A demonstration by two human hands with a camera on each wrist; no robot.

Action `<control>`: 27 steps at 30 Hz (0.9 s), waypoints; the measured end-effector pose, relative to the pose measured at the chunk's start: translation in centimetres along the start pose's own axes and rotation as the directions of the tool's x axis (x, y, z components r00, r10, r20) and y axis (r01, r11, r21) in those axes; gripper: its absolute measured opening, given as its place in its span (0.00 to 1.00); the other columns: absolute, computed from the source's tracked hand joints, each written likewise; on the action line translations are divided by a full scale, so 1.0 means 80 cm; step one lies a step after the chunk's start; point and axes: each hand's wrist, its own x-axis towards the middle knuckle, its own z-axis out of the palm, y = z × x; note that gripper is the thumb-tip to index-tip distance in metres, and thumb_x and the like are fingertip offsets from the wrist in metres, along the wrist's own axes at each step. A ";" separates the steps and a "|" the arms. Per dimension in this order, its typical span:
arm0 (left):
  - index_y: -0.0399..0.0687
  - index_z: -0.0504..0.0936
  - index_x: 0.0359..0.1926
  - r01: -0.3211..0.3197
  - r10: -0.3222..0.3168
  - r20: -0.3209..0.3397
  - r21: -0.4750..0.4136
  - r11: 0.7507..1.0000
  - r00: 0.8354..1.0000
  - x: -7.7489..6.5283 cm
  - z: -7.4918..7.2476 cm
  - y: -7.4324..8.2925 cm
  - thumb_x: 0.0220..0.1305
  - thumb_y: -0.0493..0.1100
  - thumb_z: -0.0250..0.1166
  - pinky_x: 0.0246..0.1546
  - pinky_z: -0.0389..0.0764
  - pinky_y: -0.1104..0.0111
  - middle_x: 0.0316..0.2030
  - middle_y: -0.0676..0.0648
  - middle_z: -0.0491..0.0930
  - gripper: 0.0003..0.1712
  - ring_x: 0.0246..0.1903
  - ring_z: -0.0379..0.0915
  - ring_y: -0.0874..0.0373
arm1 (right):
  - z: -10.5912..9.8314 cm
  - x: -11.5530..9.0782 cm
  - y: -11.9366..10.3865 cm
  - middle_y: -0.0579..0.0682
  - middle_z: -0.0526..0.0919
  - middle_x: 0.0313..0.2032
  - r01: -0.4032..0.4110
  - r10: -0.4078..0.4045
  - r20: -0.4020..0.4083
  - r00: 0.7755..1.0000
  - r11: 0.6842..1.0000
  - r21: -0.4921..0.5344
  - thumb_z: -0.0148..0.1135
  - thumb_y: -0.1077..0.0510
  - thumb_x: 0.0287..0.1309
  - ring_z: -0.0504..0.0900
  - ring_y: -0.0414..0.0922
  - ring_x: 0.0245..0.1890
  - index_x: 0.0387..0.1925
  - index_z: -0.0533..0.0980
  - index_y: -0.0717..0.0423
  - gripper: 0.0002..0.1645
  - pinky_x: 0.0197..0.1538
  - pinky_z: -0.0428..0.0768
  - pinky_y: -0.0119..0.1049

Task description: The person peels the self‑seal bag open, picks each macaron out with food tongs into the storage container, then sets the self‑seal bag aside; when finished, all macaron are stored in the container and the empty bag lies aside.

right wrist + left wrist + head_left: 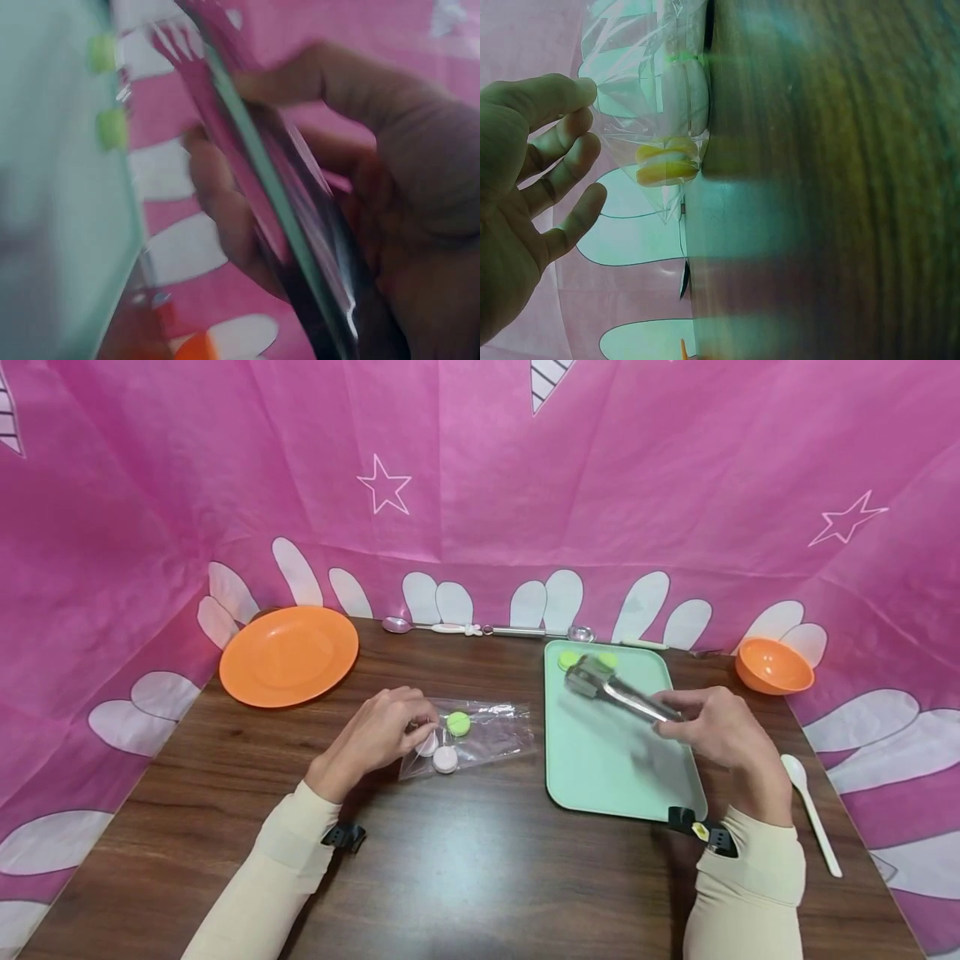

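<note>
Across the dark wood-grained table, the person's left hand pinches the edge of a thin, crinkled clear plastic bag, its thumb and forefinger together there and the other fingers bent. The bag lies on the wood, catching bright streaks of light; inside sit a round green macaron and pale macarons, smooth-shelled with a seam round the middle. The left wrist view also shows a yellow macaron at the bag's end.

The right hand has its fingers clamped on shiny metal tongs, which slant over a mint-green rectangular tray with rounded corners and a low rim. Two small green macarons sit at the tray's far end, by the tongs' blurred head; I can't tell whether it touches them.

A smooth, glossy orange plate lies far left, a rounded orange bowl far right, and a slim white spoon near the right edge.
</note>
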 end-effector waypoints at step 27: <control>0.51 0.92 0.41 -0.052 0.056 -0.066 0.072 0.996 0.996 -0.001 0.000 0.002 0.68 0.42 0.74 0.50 0.83 0.54 0.36 0.51 0.87 0.03 0.41 0.81 0.55 | 0.118 0.051 -0.106 0.42 0.82 0.26 0.398 -0.396 0.126 0.910 0.917 0.006 0.78 0.62 0.48 0.71 0.38 0.25 0.54 0.88 0.53 0.27 0.29 0.69 0.30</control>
